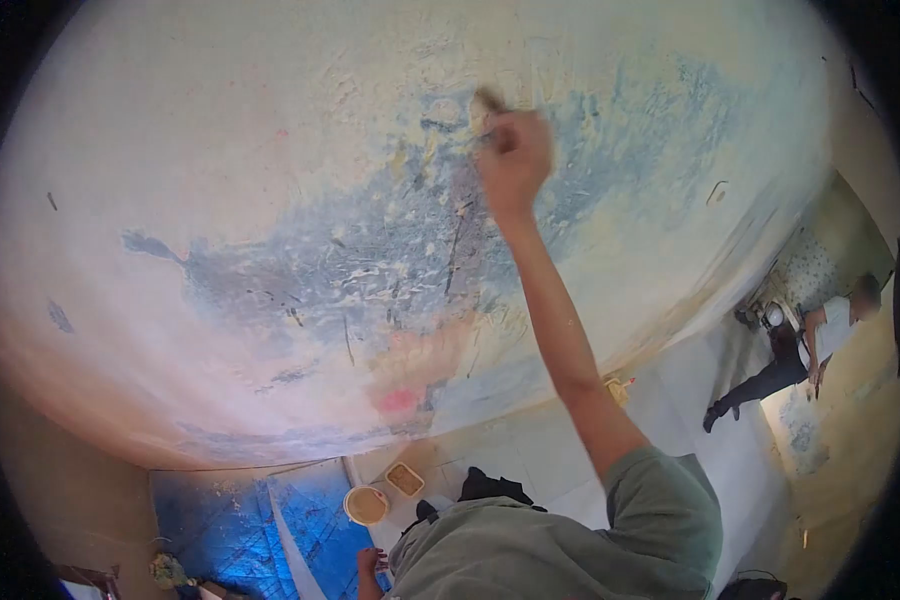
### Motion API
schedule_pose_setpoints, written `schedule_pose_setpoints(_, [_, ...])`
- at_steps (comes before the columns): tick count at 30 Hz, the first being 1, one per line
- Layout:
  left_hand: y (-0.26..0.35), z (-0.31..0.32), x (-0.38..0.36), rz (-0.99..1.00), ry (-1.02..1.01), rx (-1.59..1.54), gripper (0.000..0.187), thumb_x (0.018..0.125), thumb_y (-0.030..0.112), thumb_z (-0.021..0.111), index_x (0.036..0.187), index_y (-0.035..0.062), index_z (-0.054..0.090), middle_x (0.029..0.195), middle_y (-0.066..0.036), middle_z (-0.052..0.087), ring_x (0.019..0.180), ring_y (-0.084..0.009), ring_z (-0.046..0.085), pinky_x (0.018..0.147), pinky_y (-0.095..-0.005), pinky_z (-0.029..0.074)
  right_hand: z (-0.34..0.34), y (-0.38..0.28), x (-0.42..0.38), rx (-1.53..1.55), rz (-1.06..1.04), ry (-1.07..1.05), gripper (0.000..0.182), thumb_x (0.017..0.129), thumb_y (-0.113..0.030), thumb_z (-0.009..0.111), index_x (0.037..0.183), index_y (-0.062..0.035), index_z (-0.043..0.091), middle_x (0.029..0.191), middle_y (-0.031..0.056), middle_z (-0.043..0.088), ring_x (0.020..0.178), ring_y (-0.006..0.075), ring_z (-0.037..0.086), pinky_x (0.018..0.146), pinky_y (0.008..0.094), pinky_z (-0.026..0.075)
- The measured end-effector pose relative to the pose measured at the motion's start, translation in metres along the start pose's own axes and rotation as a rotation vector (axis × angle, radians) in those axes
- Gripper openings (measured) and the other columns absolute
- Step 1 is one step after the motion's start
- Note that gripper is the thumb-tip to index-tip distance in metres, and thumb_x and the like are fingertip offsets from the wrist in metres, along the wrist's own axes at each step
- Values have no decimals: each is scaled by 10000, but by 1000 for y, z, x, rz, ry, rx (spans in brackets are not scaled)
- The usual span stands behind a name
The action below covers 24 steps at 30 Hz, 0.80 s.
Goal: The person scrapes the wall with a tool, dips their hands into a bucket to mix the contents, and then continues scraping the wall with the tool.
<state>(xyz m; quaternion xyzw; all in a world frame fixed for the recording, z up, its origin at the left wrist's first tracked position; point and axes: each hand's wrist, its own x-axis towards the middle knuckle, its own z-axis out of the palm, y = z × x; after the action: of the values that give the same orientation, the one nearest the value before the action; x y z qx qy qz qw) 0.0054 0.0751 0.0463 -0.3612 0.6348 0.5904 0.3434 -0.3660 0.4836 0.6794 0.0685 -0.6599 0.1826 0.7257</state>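
My right hand (516,160) is raised against the wall (370,150), closed on a small dark-tipped hand tool (490,99) blurred by motion. The tool's tip overlaps the upper edge of a rough grey-blue patch (340,250) where the pale coating is worn and flaking. Down by my side, my left hand (372,560) shows small at the bottom of the view, beside my green-grey shirt (510,550); its fingers are too small to make out. Close to it on the floor stand a round bucket (366,505) and a rectangular tub (404,480).
Blue sheeting (320,510) covers the floor at lower left, with debris on it. Another person (810,345) is at the right, near the opposite wall. A small yellow item (618,388) lies at the wall's foot. Pale tiles (560,445) surround my feet.
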Motion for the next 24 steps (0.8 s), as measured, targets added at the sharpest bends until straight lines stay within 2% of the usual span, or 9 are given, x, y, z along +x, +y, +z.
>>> schedule_pose_setpoints(2, [0, 0, 4, 36, -44, 117, 271, 785, 150, 419, 949, -26, 544, 796, -178, 610, 535, -323, 586, 471, -423, 510, -6, -24, -16, -58, -274, -233, 253, 538, 62, 546, 730, -98, 589, 697, 69, 498, 671, 266, 508, 589, 364, 424])
schedule_pose_setpoints(6, [1, -1, 10, -21, -36, 40, 272, 786, 149, 420, 954, -27, 543, 802, -177, 612, 540, -324, 592, 472, -425, 513, -16, 9, 5, 52, 16, 35, 241, 530, 61, 536, 714, -94, 559, 703, 70, 503, 681, 273, 505, 570, 384, 404])
schedule_pose_setpoints(10, [4, -1, 15, -32, -9, 0, 264, 783, 141, 422, 955, -20, 544, 820, -181, 613, 531, -331, 594, 459, -431, 514, -15, -9, -28, -37, -222, -180, 257, 525, 73, 515, 721, -93, 538, 698, 61, 508, 666, 274, 504, 572, 360, 405])
schedule_pose_setpoints(13, [12, -4, 15, -14, 7, 15, 260, 782, 132, 425, 960, -18, 541, 824, -183, 613, 519, -333, 591, 447, -434, 512, -23, 28, -31, -102, -327, -109, 260, 525, 80, 503, 721, -86, 541, 714, 64, 520, 673, 264, 508, 559, 341, 404])
schedule_pose_setpoints(17, [9, -5, 13, -21, -28, 53, 255, 787, 127, 429, 971, -14, 537, 821, -183, 612, 516, -329, 591, 441, -432, 511, -22, 43, -43, -14, 209, 69, 253, 519, 71, 499, 724, -67, 552, 753, 72, 541, 722, 269, 523, 574, 347, 416])
schedule_pose_setpoints(18, [8, -9, 14, -23, -25, 64, 255, 787, 127, 429, 971, -14, 537, 821, -183, 612, 516, -329, 591, 441, -432, 511, -24, 34, -55, -5, -88, -20, 252, 523, 69, 505, 727, -68, 558, 738, 80, 530, 703, 284, 518, 576, 354, 415])
schedule_pose_setpoints(21, [11, -8, 18, -69, -86, -9, 252, 791, 133, 433, 968, -10, 540, 834, -183, 609, 530, -326, 593, 447, -432, 511, -42, 30, -61, -129, -289, -313, 244, 535, 77, 506, 727, -65, 557, 728, 97, 520, 691, 293, 510, 578, 356, 410])
schedule_pose_setpoints(23, [15, -3, 15, 8, -76, 127, 252, 794, 145, 435, 963, -8, 541, 847, -180, 607, 553, -323, 598, 460, -437, 507, -32, 64, -60, -160, -230, -134, 242, 547, 78, 513, 731, -74, 558, 708, 90, 504, 696, 287, 512, 566, 358, 416])
schedule_pose_setpoints(24, [17, 0, 14, -3, -79, 128, 252, 794, 145, 435, 963, -8, 541, 847, -180, 607, 553, -323, 598, 460, -437, 507, -30, 71, -61, -107, 37, 71, 242, 546, 72, 519, 727, -83, 560, 700, 77, 498, 700, 276, 514, 558, 366, 418])
